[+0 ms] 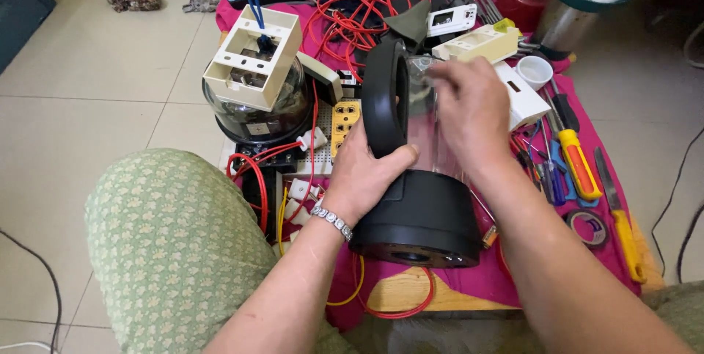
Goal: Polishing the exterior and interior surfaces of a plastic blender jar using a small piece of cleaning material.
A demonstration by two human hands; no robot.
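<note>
A clear blender jar with a black base [422, 214] and a black handle [387, 97] lies tilted on the pink cloth in the middle. My left hand [370, 170] grips the jar by the lower end of the handle; a silver bracelet is on that wrist. My right hand [473, 112] rests on the clear wall of the jar near its rim, with the fingers curled over it.
A white plastic box [253, 57] sits on a dark glass bowl [257, 115] at left. Red wires [345, 20] tangle behind. Screwdrivers [576, 156], a knife [620, 214] and a tape roll [587, 228] lie at right. My green-patterned knee [169, 244] is at left front.
</note>
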